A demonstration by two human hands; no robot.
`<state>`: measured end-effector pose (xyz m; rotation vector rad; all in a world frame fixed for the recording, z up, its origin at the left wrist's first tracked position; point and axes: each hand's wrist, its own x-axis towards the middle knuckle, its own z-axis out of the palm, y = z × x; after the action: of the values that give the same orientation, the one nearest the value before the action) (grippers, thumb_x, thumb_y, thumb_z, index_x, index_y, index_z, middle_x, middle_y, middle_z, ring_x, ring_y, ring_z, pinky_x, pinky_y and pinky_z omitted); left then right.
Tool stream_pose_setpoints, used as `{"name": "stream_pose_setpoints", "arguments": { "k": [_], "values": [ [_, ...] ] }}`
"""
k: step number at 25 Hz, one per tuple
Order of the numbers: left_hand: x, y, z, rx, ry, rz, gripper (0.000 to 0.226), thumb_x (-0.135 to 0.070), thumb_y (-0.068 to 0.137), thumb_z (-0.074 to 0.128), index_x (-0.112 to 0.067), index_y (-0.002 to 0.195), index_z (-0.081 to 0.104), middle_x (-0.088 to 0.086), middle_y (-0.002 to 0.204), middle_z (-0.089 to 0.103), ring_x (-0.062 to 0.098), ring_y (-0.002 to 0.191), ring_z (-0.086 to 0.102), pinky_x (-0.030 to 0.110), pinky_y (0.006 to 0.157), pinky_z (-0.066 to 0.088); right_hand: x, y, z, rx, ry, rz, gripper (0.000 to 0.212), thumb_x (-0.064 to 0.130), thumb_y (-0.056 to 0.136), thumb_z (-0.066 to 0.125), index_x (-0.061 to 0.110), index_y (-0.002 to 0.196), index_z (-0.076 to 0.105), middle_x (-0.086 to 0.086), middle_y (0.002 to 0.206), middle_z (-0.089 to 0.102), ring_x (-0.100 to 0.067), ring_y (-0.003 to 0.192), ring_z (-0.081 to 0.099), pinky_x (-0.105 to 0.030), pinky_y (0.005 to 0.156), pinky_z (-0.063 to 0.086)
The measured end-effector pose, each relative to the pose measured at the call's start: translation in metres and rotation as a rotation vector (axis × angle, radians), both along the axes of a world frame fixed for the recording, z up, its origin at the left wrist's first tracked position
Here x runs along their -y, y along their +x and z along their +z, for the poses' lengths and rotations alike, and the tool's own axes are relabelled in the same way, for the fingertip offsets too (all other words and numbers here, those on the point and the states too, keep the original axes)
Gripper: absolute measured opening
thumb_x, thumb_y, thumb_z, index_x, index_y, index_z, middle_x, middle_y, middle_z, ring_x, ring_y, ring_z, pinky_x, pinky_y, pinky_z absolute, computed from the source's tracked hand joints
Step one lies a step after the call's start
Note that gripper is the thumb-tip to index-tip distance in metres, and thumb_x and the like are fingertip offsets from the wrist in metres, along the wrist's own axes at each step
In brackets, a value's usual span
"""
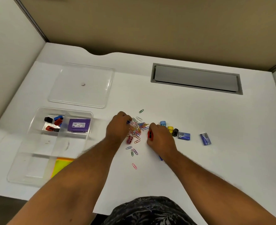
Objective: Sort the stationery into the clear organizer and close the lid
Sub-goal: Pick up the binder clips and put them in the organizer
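On the white desk your left hand curls into the heap of coloured wire paper clips; whether it grips any is unclear. Your right hand pinches a red sharpener. Clear plastic organizer sits left.

Brightness: evenly bright; the white desk reads near overexposed, with little surface texture.
Light source: soft and diffuse from above; no lamp in view.
Shadows: faint and short, thin beside the forearms and under the paper clips.
Glare: pale sheen on the clear lid and the organizer walls.
Sharpness: soft overall, compression smear; labels unreadable.
Distortion: wide-angle bowing, desk edges and partitions curve toward the corners.
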<state>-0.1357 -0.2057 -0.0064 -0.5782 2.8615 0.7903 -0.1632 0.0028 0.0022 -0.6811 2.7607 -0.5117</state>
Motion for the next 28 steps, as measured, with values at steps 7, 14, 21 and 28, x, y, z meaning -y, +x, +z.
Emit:
{"name": "stream_pose_setpoints", "arguments": {
  "k": [7, 14, 21, 28],
  "values": [
    [-0.003, 0.019, 0.012, -0.297, 0.22, 0.207, 0.023, -0.019, 0.083, 0.074, -0.024, 0.105, 0.069, -0.007, 0.11, 0.057, 0.003, 0.085, 0.065, 0.009, 0.075, 0.047, -0.031, -0.008, 0.004, 0.403, -0.577, -0.404, 0.021, 0.005, 0.086, 0.076, 0.021, 0.095, 0.066, 0.005, 0.078, 0.066, -0.004, 0.066, 0.058, -0.027, 0.061, 0.053],
    [-0.017, 0.069, -0.003, -0.165, 0.311, 0.244, 0.018, -0.002, 0.084, 0.064, -0.018, 0.081, 0.056, -0.001, 0.087, 0.054, 0.016, 0.081, 0.056, 0.022, 0.069, 0.039, -0.042, -0.026, 0.02, 0.816, -0.963, -0.804, 0.024, -0.011, 0.09, 0.051, 0.004, 0.085, 0.069, -0.015, 0.083, 0.07, -0.021, 0.068, 0.072, -0.029, 0.058, 0.059],
    [-0.03, 0.068, -0.007, 0.034, 0.133, 0.192, 0.034, -0.052, 0.074, 0.079, -0.031, 0.093, 0.06, -0.012, 0.09, 0.06, 0.012, 0.084, 0.06, 0.027, 0.067, 0.044, -0.034, -0.02, -0.001, 0.377, -0.268, -0.31, 0.01, 0.03, 0.086, 0.068, 0.027, 0.086, 0.058, 0.011, 0.072, 0.06, -0.006, 0.068, 0.058, -0.026, 0.059, 0.042],
    [-0.03, 0.064, 0.005, 0.061, 0.267, 0.217, 0.024, -0.046, 0.084, 0.073, -0.029, 0.087, 0.057, -0.009, 0.087, 0.072, 0.011, 0.079, 0.067, 0.021, 0.061, 0.045, -0.012, -0.011, -0.018, -0.07, 0.288, 0.055, 0.052, 0.069, 0.097, 0.044, 0.023, 0.113, 0.063, -0.005, 0.108, 0.069, -0.023, 0.095, 0.067, -0.036, 0.071, 0.054]
  ]
}}
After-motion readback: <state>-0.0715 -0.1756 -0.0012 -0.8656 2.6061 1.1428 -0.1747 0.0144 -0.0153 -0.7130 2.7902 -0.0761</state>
